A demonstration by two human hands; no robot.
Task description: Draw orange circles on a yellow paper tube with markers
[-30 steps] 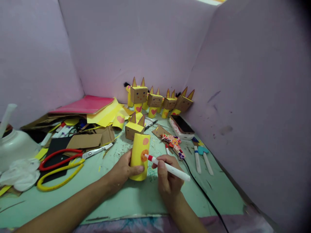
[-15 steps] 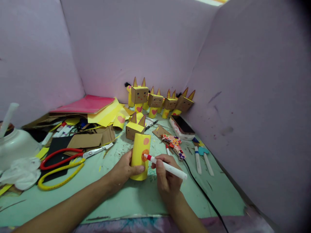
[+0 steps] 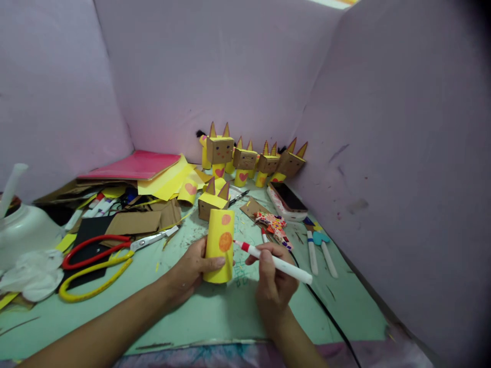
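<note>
My left hand (image 3: 195,270) is closed around the lower part of a yellow paper tube (image 3: 215,255), its thumb across the front. Two orange dots are coloured on the tube, one above the other. In my right hand (image 3: 276,273) is a white marker (image 3: 289,268) with a red collar. Its tip points at the lower dot and stands a little off the tube's right edge. Just behind the tube sits a small cardboard box head (image 3: 209,207) with a yellow top and two pointed ears.
Several box-headed figures (image 3: 220,150) stand against the back wall. Red and yellow scissors (image 3: 95,255) lie at left, beside paper scraps and a white bottle (image 3: 32,230). At right are a phone (image 3: 289,197), a patterned cloth-covered thing (image 3: 274,225) with a black cable (image 3: 330,312), and markers (image 3: 312,253).
My right hand has drawn the marker to the right, its tip off the lower dot. The tube has shifted slightly left and turned a little in my left hand.
</note>
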